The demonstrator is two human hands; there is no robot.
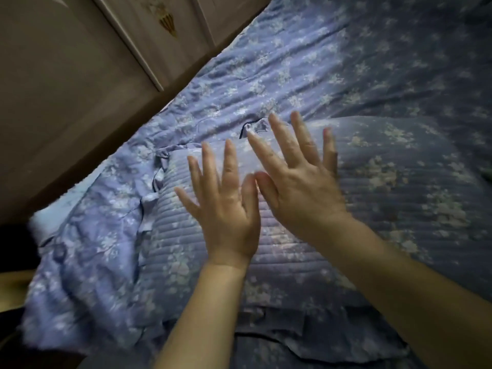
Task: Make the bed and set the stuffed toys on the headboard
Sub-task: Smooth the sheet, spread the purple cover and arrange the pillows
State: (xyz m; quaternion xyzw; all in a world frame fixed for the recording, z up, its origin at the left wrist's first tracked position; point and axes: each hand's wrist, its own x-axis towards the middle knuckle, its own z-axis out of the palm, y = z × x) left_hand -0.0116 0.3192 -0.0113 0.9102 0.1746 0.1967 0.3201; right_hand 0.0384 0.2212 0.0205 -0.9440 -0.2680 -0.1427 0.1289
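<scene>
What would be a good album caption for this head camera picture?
Both hands, left hand and right hand, spread open over a quilted blue floral pillow on matching bedding.

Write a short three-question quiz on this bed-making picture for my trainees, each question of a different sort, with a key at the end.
1. True or false: the left hand grips a stuffed toy.
2. What lies under both hands? A) a folded towel B) the quilted floral pillow C) a wooden tray
3. In a few words, how are the fingers of the right hand held?

Key:
1. False; its fingers are spread and hold nothing, and no toy shows.
2. B
3. Straight and spread, over the pillow; blur hides whether they press on it.
</scene>
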